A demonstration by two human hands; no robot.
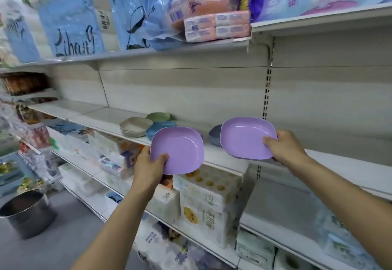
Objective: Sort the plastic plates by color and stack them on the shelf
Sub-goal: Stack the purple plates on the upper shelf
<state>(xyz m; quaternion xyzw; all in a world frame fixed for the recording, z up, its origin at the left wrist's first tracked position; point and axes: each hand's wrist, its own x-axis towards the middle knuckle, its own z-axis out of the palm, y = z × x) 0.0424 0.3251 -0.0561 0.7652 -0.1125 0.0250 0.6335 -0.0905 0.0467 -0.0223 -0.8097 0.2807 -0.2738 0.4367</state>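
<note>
I hold two purple plastic plates in front of the white shelf (pixel 339 163). My left hand (pixel 149 167) grips the near edge of one purple plate (pixel 180 149), thumb on top. My right hand (pixel 285 146) grips the near right edge of the other purple plate (pixel 246 136), held just above the shelf board. Behind the left plate, on the shelf, sit a beige plate stack (pixel 134 126), a green plate (pixel 158 116) and a blue plate stack (pixel 158 128). A dark grey-blue plate (pixel 214 135) shows partly between the two purple plates.
The shelf above holds blue tissue packs (pixel 70 26) and pink tissue packets (pixel 216 26). Lower shelves carry paper-roll packs (pixel 203 197). A steel pot (pixel 25 212) stands on the floor at the left. An upright slotted post (pixel 267 91) divides the shelf back.
</note>
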